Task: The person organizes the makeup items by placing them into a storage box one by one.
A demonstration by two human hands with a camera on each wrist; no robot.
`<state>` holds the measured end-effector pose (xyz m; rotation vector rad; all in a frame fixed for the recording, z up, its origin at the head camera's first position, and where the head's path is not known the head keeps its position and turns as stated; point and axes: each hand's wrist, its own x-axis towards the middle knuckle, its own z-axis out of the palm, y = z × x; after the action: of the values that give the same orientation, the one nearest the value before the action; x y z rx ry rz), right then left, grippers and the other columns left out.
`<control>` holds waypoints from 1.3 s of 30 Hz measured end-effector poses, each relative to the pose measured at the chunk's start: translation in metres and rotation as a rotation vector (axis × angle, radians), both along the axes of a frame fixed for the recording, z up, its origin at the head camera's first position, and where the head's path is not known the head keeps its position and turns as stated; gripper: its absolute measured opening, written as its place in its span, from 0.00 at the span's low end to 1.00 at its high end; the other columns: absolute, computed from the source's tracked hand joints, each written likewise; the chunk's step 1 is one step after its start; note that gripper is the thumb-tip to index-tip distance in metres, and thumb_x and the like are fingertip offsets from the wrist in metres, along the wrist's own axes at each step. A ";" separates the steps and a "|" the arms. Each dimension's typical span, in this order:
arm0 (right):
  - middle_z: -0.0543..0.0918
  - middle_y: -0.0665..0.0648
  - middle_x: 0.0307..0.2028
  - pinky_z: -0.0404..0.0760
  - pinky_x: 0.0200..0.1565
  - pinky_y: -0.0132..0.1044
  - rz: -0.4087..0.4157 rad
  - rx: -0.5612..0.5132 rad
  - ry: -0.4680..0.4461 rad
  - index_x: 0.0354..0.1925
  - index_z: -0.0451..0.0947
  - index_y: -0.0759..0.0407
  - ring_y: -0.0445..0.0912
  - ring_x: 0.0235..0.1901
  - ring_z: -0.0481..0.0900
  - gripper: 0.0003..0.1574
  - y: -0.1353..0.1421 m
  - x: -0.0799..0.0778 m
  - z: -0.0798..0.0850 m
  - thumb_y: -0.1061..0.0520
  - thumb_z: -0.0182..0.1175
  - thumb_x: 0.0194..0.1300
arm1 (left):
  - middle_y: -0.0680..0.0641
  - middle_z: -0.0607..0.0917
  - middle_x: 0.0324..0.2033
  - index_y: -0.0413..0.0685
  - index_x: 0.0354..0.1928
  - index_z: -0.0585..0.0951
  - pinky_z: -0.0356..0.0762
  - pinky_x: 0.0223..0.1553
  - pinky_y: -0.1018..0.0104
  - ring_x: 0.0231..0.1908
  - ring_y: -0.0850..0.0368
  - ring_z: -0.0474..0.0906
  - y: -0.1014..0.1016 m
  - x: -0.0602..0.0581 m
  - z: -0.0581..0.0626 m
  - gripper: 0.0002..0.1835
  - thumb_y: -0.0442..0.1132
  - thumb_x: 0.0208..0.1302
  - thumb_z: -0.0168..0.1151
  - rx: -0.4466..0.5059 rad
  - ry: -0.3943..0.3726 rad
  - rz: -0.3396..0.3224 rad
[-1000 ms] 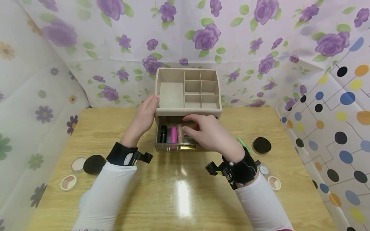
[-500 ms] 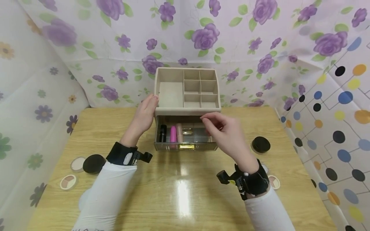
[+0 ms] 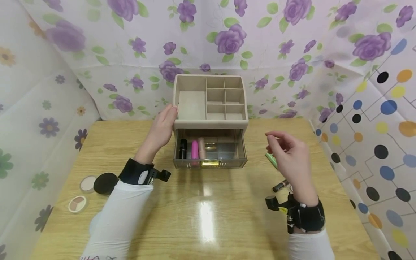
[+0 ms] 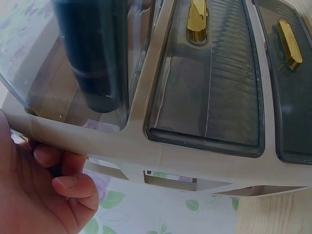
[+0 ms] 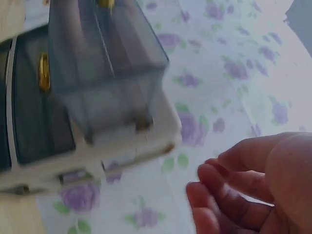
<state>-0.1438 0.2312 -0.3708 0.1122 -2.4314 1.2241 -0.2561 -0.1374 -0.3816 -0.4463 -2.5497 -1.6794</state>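
A beige makeup organizer stands at the back of the table, with its top drawer pulled out. In that drawer lie a black tube, a bright pink tube and a pinkish-beige tube. My left hand holds the organizer's left side, thumb near the top rim and fingers bent along the side in the left wrist view. My right hand is in the air right of the drawer, fingers loosely bent, holding nothing. A green stick-like item lies below its fingertips.
Beside the right forearm lies a dark small tube. On the left are a round black lid, a pale powder compact and a three-colour palette. Floral cloth hangs behind the table.
My right hand has left the drawer and moved right, over the table. The tubes in the drawer have come into full view. The left hand has stayed on the organizer.
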 end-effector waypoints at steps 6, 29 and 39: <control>0.89 0.53 0.32 0.77 0.28 0.31 -0.017 0.111 -0.104 0.56 0.89 0.53 0.41 0.26 0.83 0.17 0.025 0.008 -0.013 0.47 0.60 0.82 | 0.34 0.80 0.60 0.38 0.67 0.75 0.70 0.67 0.37 0.63 0.40 0.75 -0.002 0.000 0.002 0.34 0.59 0.86 0.33 0.003 -0.007 0.004; 0.90 0.57 0.46 0.85 0.39 0.51 0.312 0.745 -0.329 0.53 0.89 0.57 0.54 0.41 0.88 0.18 0.115 0.017 -0.098 0.60 0.78 0.64 | 0.34 0.81 0.62 0.40 0.73 0.73 0.72 0.66 0.36 0.63 0.38 0.77 -0.001 0.001 -0.001 0.34 0.59 0.86 0.35 0.028 -0.021 -0.022; 0.90 0.50 0.47 0.82 0.54 0.58 0.424 0.811 -0.326 0.49 0.91 0.49 0.60 0.54 0.83 0.20 0.118 0.014 -0.109 0.62 0.81 0.58 | 0.34 0.81 0.62 0.39 0.72 0.73 0.72 0.65 0.35 0.62 0.37 0.77 0.000 0.001 -0.002 0.34 0.59 0.85 0.35 0.017 -0.021 -0.012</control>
<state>-0.1293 0.3488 -0.4793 0.7356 -3.1593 0.3168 -0.2548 -0.1378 -0.3832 -0.4461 -2.5502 -1.7169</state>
